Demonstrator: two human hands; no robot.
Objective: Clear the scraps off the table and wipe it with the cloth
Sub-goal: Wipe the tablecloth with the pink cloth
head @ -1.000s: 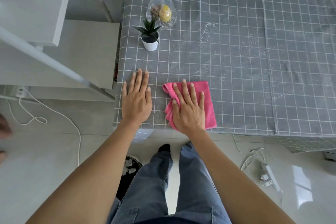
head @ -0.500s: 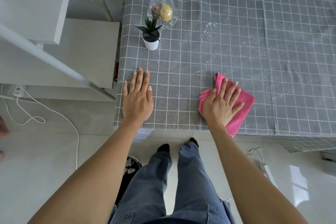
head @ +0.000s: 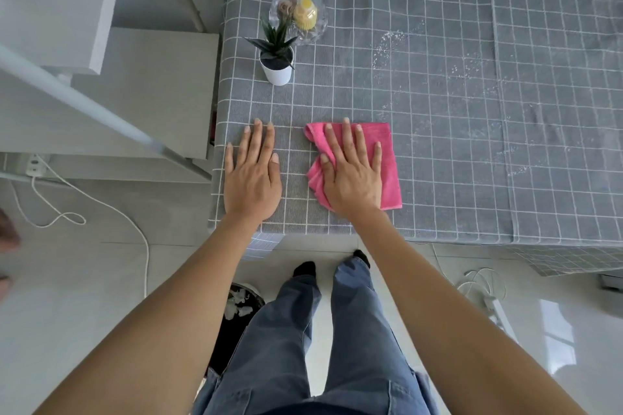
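Note:
A pink cloth (head: 387,158) lies bunched on the grey checked tablecloth of the table (head: 438,111), near its front edge. My right hand (head: 352,172) presses flat on the cloth with fingers spread. My left hand (head: 253,175) rests flat on the tablecloth just left of the cloth, at the table's front left corner, holding nothing. White crumb-like scraps (head: 391,44) are scattered across the middle and right of the table.
A small potted plant (head: 276,61) and a clear glass bowl with wrapped items (head: 300,15) stand at the table's left side. A dark bin (head: 236,313) holding white scraps stands on the floor by my legs. Cables lie on the floor left and right.
My right hand swept the cloth right along the front edge, then back left beside my left hand. The left hand stayed in place.

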